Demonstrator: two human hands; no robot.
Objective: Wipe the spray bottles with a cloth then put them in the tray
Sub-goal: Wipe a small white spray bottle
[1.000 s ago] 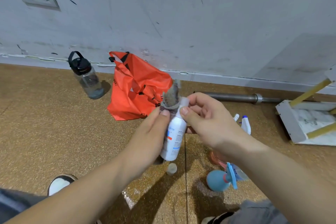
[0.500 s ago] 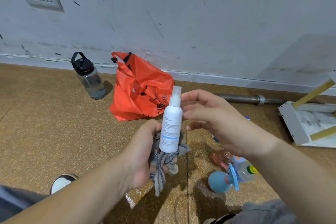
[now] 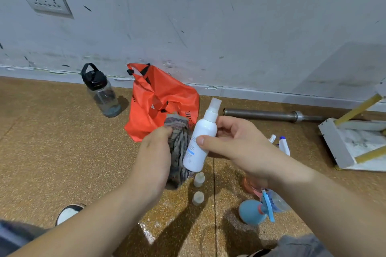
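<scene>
Fingers [image 3: 228, 123] and thumb of the right hand [image 3: 240, 146] curl round a white spray bottle [image 3: 201, 137], held tilted in the air with its nozzle up. Just left of them, the left hand [image 3: 154, 158] grips a striped cloth [image 3: 179, 148] that touches the bottle's side. The tray [image 3: 334, 142] lies on the floor well to the right of the fingers, and a blue spray bottle [image 3: 250, 212] lies below the right wrist

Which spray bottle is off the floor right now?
The white mist bottle, pinched in the right hand; the blue trigger bottle and the small white trigger bottle are on the floor.
</scene>
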